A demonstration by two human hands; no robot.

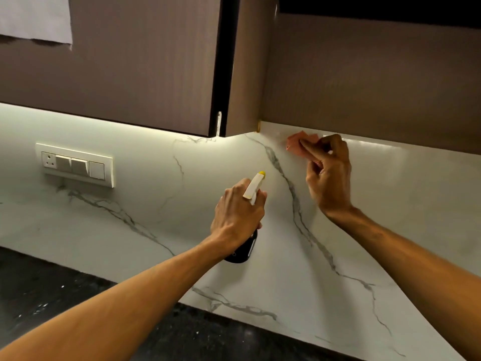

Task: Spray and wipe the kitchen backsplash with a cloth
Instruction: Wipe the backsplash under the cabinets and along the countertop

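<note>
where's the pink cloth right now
In the head view, the pink cloth sits right of centre, pinched by the right hand against the white marble backsplash just under the brown cabinet.

Pink cloth (299,145), grey-veined white backsplash (145,204), speckled black counter (52,287).

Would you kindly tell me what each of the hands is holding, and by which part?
The left hand grips the spray bottle around its neck, under the white head. The right hand pinches the pink cloth by its right end.
</note>
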